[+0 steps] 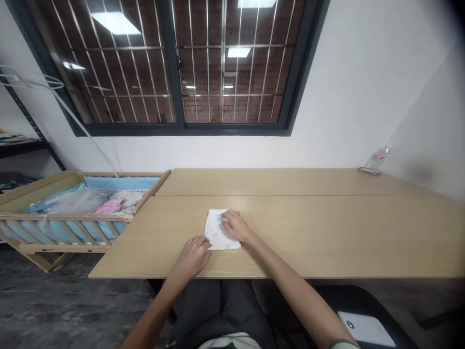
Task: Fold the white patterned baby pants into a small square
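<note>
A small white folded cloth [214, 229] with a faint print lies on the wooden table [327, 232] near its front edge. My right hand [236, 227] rests flat on top of the cloth, fingers stretched out over its right half. My left hand [194, 256] sits at the cloth's lower left corner with its fingers curled, touching the cloth's edge. Whether it pinches the edge is hard to see.
A wooden baby crib [72, 213] with blue lining and loose clothes stands left of the table. A plastic bottle [378, 159] lies at the table's far right by the wall. A white device [366, 328] sits low at the right. A barred window is ahead.
</note>
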`<state>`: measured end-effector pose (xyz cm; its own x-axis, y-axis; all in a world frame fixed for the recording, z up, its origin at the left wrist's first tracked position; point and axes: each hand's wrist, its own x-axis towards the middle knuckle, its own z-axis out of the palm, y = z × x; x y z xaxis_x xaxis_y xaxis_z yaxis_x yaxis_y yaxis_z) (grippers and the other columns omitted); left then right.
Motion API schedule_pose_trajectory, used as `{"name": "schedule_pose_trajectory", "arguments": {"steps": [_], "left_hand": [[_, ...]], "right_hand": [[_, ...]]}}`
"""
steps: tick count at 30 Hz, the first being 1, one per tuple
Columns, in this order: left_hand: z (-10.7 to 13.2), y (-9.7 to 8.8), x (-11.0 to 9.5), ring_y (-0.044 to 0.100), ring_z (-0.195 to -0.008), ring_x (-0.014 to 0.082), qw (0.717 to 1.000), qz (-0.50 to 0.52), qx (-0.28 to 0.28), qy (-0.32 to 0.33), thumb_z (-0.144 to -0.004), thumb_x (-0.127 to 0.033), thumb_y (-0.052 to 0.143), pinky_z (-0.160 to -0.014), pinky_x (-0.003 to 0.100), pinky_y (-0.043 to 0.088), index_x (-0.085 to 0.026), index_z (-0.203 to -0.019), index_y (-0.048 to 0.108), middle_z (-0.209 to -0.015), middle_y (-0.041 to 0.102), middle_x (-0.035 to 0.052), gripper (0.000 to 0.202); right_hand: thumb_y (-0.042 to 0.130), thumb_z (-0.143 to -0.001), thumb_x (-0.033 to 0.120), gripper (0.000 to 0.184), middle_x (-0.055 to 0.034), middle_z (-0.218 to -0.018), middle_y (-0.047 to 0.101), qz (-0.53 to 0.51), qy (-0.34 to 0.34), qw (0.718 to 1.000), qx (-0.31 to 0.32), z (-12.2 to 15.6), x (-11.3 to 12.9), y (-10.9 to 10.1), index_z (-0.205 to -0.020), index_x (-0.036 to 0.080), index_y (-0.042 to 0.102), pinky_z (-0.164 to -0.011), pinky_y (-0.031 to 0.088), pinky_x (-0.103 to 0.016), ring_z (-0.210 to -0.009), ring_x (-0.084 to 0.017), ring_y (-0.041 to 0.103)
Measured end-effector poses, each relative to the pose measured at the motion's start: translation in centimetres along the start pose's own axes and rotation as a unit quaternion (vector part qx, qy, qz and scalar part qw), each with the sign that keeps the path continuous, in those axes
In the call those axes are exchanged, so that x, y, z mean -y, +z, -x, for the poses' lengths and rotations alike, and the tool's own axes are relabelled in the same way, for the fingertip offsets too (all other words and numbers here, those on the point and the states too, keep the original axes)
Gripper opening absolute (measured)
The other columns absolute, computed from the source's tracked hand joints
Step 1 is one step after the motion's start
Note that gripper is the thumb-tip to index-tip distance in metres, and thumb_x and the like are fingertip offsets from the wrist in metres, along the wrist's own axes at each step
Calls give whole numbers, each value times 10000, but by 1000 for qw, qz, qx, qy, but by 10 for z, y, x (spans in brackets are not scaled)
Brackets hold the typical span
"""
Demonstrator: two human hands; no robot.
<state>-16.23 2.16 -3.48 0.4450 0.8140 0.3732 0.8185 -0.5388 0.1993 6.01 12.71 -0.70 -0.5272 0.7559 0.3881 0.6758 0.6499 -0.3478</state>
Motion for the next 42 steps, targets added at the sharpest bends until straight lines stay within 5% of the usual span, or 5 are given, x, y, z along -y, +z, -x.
{"name": "schedule_pose_trajectory", "arguments": {"steps": [10, 20, 31, 39, 42], "left_hand": [[-17, -2, 14, 670, -969, 235, 996, 92, 6, -10, -1030, -238, 339, -892, 375, 499, -196, -1042, 565, -1005, 709, 92, 230], [-31, -13, 26, 666, -1084, 230, 954, 288, 15, -86, -932, -466, 581, -929, 321, 506, -224, -1130, 591, -1172, 718, 68, 313], [-68, 26, 45, 684, -790, 213, 962, 153, -22, -223, -967, -331, 484, -711, 291, 454, -197, -1045, 608, -893, 737, 69, 198], [-76, 34, 41, 697, -937, 281, 961, 52, -56, -266, -905, -271, 548, -828, 364, 490, -185, -1014, 645, -958, 746, 126, 170], [-79, 34, 36, 617, -1185, 319, 968, 26, -87, -233, -925, -266, 507, -996, 441, 457, -121, -1247, 572, -1223, 679, 197, 359]], "right_hand": [[720, -858, 497, 600, -127, -1489, 548, -96, -10, 987, 132, 69, 1, -34, -1379, 232, 585, -1161, 265, -503, -1406, -349, 440], [434, -1025, 437, 334, -102, -1111, 723, -205, 75, 976, 23, 45, -17, -15, -1131, 196, 640, -903, 491, -375, -995, -256, 651], [526, -950, 321, 142, -27, -795, 677, -142, 173, 975, -15, 3, -46, 8, -891, 210, 593, -628, 420, -257, -697, -175, 588], [617, -876, 313, 350, -142, -1084, 674, -98, 274, 951, -99, -3, -42, 25, -1186, 156, 579, -759, 511, -348, -879, -246, 650], [539, -914, 289, 485, -208, -1351, 565, -19, 194, 967, -162, -2, -29, 24, -1372, 134, 503, -1002, 469, -440, -1189, -303, 583]]}}
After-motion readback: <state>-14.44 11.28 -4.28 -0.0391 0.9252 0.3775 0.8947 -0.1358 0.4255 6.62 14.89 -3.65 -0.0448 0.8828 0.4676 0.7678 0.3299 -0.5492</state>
